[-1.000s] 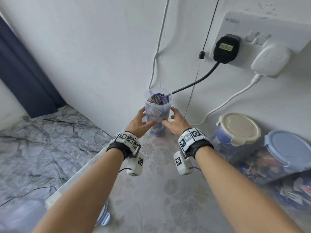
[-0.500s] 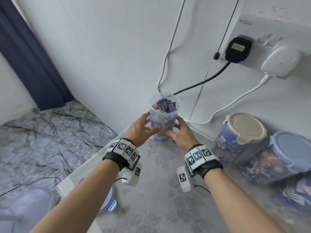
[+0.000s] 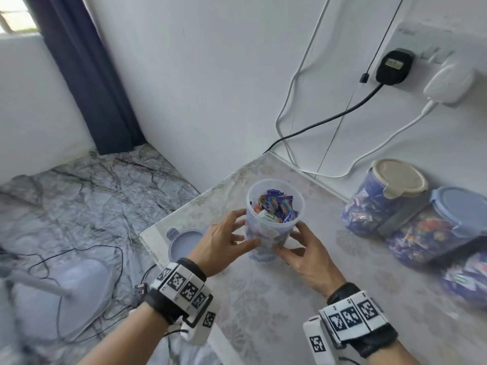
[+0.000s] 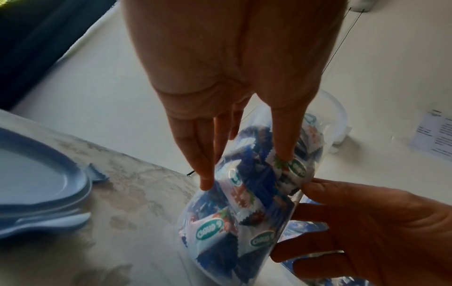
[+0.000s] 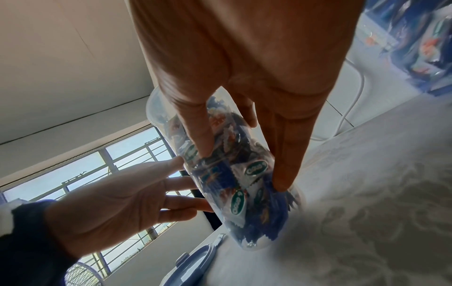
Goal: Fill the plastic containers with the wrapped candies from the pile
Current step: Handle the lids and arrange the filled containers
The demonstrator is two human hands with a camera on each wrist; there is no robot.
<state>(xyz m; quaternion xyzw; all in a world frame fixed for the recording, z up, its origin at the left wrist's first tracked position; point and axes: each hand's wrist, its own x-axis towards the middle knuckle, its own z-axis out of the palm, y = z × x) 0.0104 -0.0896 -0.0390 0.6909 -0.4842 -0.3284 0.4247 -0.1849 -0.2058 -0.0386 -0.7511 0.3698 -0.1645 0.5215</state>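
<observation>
Clear, slightly frosted plastic forms the tall round container (image 3: pixel 274 222) that stands open-topped on the table (image 3: pixel 369 299), a pale surface printed with a faint floral pattern. It is packed nearly to the rim with wrapped candies (image 3: pixel 276 206), their crinkled blue and white wrappers with zigzag ends and green oval logos. The left hand (image 3: pixel 224 243) holds its left side, fingers spread narrow around the wall, and the right hand (image 3: pixel 308 256) holds the right side the same way, the two thumbs almost meeting in front. The left wrist view shows the fingertips (image 4: pixel 208 183) pressed flat on the smooth wall, and a blue lid (image 4: pixel 44 185) lying on the table to the left, glossy with a raised rim. The right wrist view shows the container's base on the table and a barred window (image 5: pixel 110 174), which the head view barely catches. Only the head view shows two lidded jars (image 3: pixel 411 206) lying tilted by the wall, one cream-capped, one blue-capped.
</observation>
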